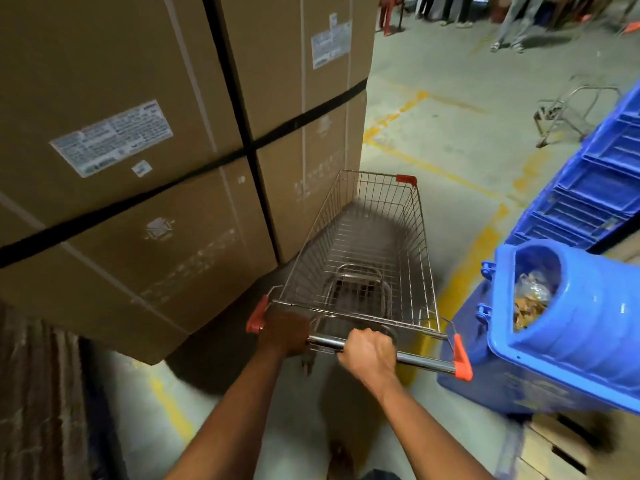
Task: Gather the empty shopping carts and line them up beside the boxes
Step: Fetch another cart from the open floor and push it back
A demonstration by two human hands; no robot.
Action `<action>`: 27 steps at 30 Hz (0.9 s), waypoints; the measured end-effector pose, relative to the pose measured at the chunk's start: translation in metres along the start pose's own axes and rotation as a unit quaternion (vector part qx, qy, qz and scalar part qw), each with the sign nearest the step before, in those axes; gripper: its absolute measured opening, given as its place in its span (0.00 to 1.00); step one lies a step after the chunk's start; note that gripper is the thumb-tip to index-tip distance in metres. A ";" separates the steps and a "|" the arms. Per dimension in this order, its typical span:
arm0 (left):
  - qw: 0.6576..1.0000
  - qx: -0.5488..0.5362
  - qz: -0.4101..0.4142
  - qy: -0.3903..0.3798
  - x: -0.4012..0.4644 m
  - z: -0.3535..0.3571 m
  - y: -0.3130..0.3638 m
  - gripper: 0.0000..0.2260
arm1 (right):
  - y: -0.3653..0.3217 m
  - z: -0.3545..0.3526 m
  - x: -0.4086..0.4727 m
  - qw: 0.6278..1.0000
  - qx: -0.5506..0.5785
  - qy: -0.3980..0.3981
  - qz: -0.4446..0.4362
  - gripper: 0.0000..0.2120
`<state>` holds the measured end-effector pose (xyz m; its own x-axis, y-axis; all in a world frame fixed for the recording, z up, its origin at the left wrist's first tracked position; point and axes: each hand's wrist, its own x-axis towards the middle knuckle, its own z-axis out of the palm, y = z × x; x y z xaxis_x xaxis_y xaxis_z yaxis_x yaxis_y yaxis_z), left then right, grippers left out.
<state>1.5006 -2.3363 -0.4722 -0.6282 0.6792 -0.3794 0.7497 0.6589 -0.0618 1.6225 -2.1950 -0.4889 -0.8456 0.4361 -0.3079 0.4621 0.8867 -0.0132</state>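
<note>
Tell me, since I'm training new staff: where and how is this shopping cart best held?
By the metal handle bar at the shopping cart's rear, from behind, as the left hand and right hand do: it's round, horizontal, and spans the cart's width.

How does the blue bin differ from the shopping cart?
The bin is solid blue plastic; the cart is open metal wire with red corner caps. The bin holds rubbish; the cart's basket is empty. Both hands, left and right, grip the cart's handle; nobody touches the bin. Both stand on the concrete floor, right of the boxes.
</note>
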 end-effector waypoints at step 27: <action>0.963 0.084 0.256 -0.019 0.455 -0.156 -0.043 0.21 | 0.121 -0.149 0.373 0.998 0.022 -0.007 0.059 0.21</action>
<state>1.1499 -2.0054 -0.4985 -0.1625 0.8864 -0.4334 0.9840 0.1781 -0.0047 1.3230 -1.9022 -0.4641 -0.7807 0.5345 -0.3238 0.5698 0.8216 -0.0177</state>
